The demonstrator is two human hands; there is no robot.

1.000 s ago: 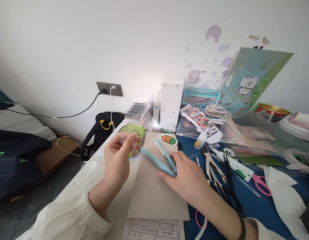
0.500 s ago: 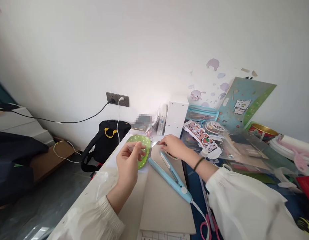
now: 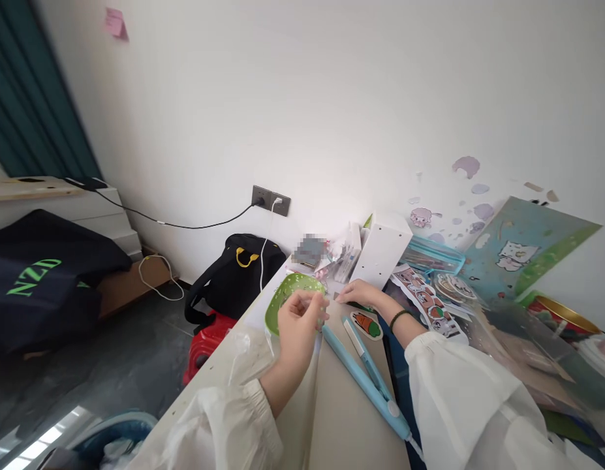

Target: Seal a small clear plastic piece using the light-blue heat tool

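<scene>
My left hand (image 3: 298, 320) is raised at the near right side of a green plate (image 3: 277, 301), its fingers curled with thumb and fingertips close together; whatever they pinch is too small to make out. My right hand (image 3: 359, 292) reaches to the far end of a grey-beige board (image 3: 348, 405), its fingertips low over the edge, and what they grip is hidden. A light blue flat iron (image 3: 363, 378) lies on the board with its two arms apart. Beside its tip is a carrot sticker (image 3: 367, 325).
Behind the hands stands a white box (image 3: 384, 251). To the right are a sticker strip (image 3: 427, 303), a teal pouch (image 3: 439, 254) and a propped picture sheet (image 3: 527, 245). A black backpack (image 3: 238, 277) sits beyond the table's left edge.
The view has swung left, so the table items appear farther right. The carrot sticker beside the iron is now uncovered. Both hands stay near the plate and the board's far end.
</scene>
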